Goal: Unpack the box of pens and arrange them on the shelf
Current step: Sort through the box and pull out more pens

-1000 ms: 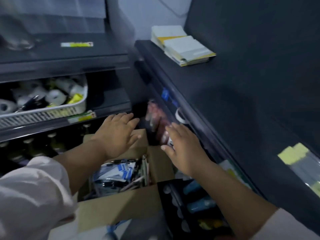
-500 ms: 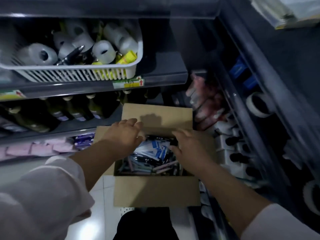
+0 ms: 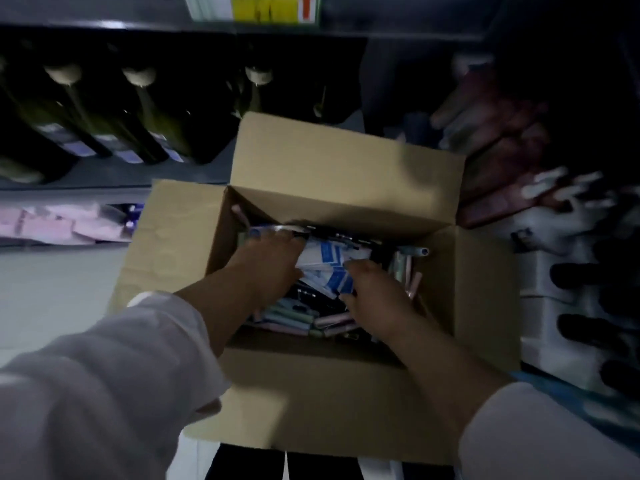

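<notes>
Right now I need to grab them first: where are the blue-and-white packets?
In the head view, the blue-and-white packets lie atop the pens inside the open cardboard box, mid-frame, between the left hand and right hand.

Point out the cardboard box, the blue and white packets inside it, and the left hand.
cardboard box (image 3: 332, 403), head view, on its near outer wall.
blue and white packets (image 3: 327, 256), head view, on the top packet between the hands.
left hand (image 3: 268, 268), head view, on the back of the hand.
</notes>
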The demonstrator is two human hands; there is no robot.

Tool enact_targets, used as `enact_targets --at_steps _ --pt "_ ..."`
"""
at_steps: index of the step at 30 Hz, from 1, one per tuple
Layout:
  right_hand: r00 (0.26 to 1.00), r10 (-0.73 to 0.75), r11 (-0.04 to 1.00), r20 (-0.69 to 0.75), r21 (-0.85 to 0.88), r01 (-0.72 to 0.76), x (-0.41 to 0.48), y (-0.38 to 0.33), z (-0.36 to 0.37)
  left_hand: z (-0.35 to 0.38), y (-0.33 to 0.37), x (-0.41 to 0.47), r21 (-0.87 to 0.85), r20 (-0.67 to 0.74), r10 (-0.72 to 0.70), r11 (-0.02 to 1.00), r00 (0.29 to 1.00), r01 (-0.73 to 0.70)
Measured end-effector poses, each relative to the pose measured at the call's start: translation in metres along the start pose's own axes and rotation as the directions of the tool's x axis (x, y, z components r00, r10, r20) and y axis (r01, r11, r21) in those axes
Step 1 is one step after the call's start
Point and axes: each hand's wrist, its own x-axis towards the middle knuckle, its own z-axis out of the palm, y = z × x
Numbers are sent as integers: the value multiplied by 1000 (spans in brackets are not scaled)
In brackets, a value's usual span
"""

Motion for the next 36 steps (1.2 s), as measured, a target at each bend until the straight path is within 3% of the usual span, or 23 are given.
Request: enact_targets --at_steps 6,11,14,18,26,31,36 --pt "995 -75 975 63 -207 86 37 23 25 39 -1 40 135 50 2 991 999 -9" --pt "987 -102 934 124 -330 138 52 32 31 51 -7 51 92 46 3 996 999 -7" --pt "988 -143 928 52 -340 152 52 40 36 55 -15 49 71 7 36 997 999 -36" --pt "973 -143 972 -184 -212 102 59 40 31 56 -21 51 70 -63 54 996 997 -50" --pt "968 -45 986 -245 145 83 62 38 23 45 -15 61 91 -150 7 996 989 7" --pt "943 48 947 -330 314 62 50 33 10 39 -14 57 156 -207 82 987 975 -50" --pt "916 156 869 -369 493 50 13 28 -9 15 -4 25 -94 -296 126 983 947 -160"
